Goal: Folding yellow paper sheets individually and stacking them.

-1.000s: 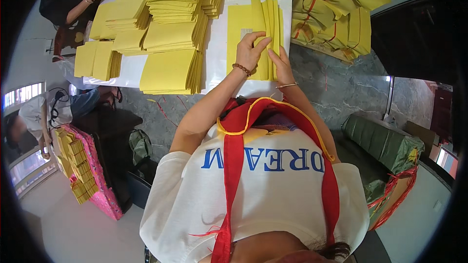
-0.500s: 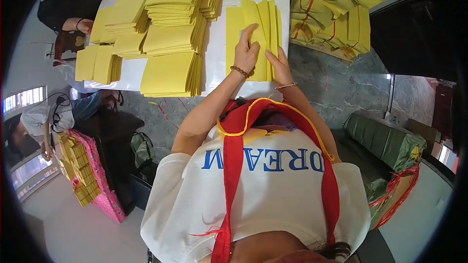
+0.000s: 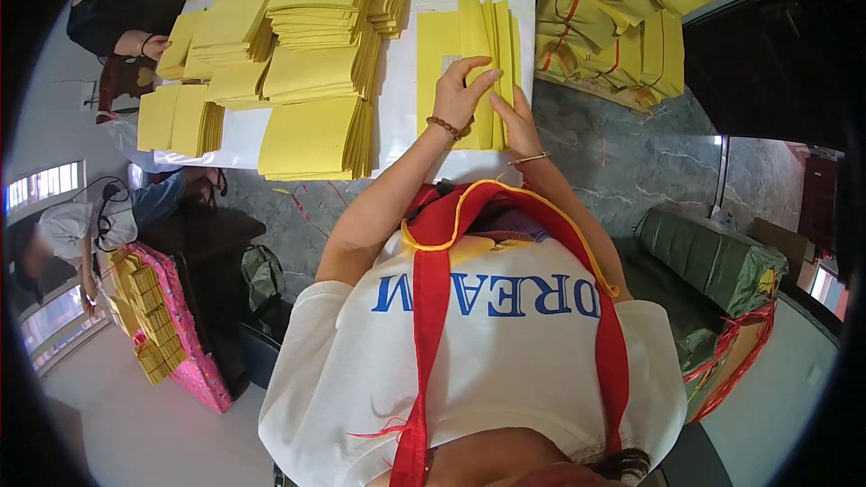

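A small stack of yellow paper sheets (image 3: 437, 32), which look like envelopes or folded paper, lies near the table's right edge, its right-hand layers fanned and standing up. My left hand (image 3: 458, 97), with a beaded bracelet at the wrist, is over the stack. Its index finger and thumb are curved with a gap between them, the tips at the raised layers. On the right side my right hand (image 3: 520, 126) grips the fanned layers, thumb on the near face; its other fingers are partly hidden behind the paper.
Tall piles of yellow paper (image 3: 311, 135) cover the white table (image 3: 397, 81) to the left. Tied yellow bundles (image 3: 613, 45) stand beyond the right edge. A co-worker's hand (image 3: 155, 45) is at the far left piles. Green wrapped packages (image 3: 708, 257) stand to the right.
My left index finger has bent from pointing forward, and the left hand has shifted slightly right toward the raised layers. My right hand keeps its place. The co-worker's hand has moved slightly.
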`<state>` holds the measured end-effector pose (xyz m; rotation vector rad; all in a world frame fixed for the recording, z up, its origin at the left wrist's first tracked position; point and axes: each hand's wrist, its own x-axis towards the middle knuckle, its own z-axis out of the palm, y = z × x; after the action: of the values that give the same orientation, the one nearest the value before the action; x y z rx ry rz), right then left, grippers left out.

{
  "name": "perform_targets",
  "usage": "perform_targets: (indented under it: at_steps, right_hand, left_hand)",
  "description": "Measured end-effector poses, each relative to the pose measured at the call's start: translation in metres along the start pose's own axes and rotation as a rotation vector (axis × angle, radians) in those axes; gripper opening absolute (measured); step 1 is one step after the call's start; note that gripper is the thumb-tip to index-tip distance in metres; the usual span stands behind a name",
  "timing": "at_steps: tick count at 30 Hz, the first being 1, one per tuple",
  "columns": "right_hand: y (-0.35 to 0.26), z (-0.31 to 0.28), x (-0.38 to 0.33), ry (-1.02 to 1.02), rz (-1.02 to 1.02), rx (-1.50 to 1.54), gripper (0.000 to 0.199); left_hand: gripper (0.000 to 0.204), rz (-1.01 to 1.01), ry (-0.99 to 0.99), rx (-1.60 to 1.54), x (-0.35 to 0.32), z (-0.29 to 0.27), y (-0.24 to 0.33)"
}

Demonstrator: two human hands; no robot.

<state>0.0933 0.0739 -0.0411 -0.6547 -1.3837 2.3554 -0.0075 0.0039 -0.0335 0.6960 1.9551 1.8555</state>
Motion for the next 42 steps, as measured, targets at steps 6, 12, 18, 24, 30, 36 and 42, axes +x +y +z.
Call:
perform_targets:
  at_steps: [6,12,18,24,30,36,42]
  right_hand:
    - [-0.005,0.004,-0.002,-0.018,0.0,0.024,0.04]
    - [-0.001,0.001,-0.001,-0.022,-0.017,-0.026,0.038]
    - [-0.006,0.004,-0.003,-0.01,-0.025,-0.058,0.038]
    - [-0.004,0.006,-0.002,-0.009,-0.028,-0.098,0.039]
    - [0.004,0.002,0.002,-0.009,-0.052,-0.086,0.039]
    - [0.002,0.002,0.0,-0.033,-0.045,-0.056,0.04]
    - [-0.001,0.003,-0.001,-0.018,-0.054,-0.104,0.039]
  left_hand:
    - [0.027,0.016,0.019,-0.004,0.0,-0.003,-0.007]
    - [0.019,-0.106,0.0,-0.009,-0.003,-0.003,0.005]
    - [0.01,-0.167,0.085,-0.16,-0.003,-0.001,0.001]
    - [0.012,-0.06,0.171,-0.108,-0.007,-0.001,0.001]
    - [0.017,-0.039,0.012,-0.098,-0.007,-0.001,0.009]
    - [0.025,-0.111,0.023,0.057,-0.002,0.002,0.018]
    - [0.027,-0.006,0.023,0.096,0.0,0.002,0.009]
